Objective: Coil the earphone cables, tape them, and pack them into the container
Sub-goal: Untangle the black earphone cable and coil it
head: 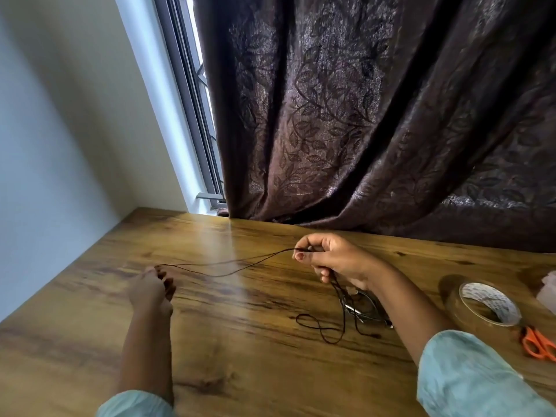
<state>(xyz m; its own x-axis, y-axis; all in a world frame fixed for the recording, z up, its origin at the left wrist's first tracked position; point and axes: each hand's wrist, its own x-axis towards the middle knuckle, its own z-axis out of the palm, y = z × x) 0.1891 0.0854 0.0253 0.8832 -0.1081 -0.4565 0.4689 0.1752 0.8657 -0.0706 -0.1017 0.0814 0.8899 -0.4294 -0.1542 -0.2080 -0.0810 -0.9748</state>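
From the head view, a pale see-through thing (548, 286) is lying at the counter's (240, 362) right edge, cut off by the frame; whether it is a container, or holding anything, cannot be told. The left grip (150, 285) is pinching the thin dark earphone cable (228, 267) at its fingertips, low over the counter's left half. The right grip (331, 260) is clamping the same cable between thumb and forefinger near the far edge, its other fingers curling round strands that are hanging down. Between the two, the cable is stretching in the air in two strands. The rest is lying in loose loops on the counter under the right wrist. A tape roll (455, 307) and orange scissors (537, 346) are sitting toward the right edge.
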